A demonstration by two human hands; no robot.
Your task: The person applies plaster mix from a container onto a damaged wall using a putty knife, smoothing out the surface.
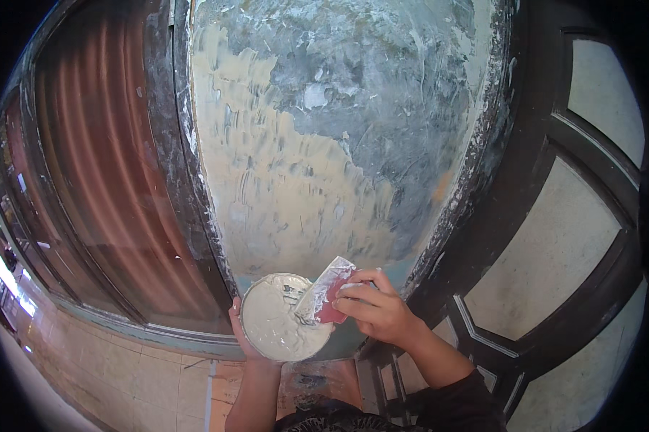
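Messy scraper (333, 301), one-handed bucket (286, 361): drips are our worry.
In the head view, our right hand (382, 309) has its fingers pinched on the scraper, tilted over the pale paste (270, 324) before the patchy wall (259, 173). Our left hand (244, 335) holds the bucket's left side, most fingers hidden, so we can't judge how firmly. A slip could spill paste; an overloaded blade might drip.

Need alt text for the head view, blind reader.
A person's right hand holds a red scraper over a round tub of pale paste held by the left hand. Ahead, a grey wall is partly coated cream, between a reddish curtain and dark-framed pale panels.
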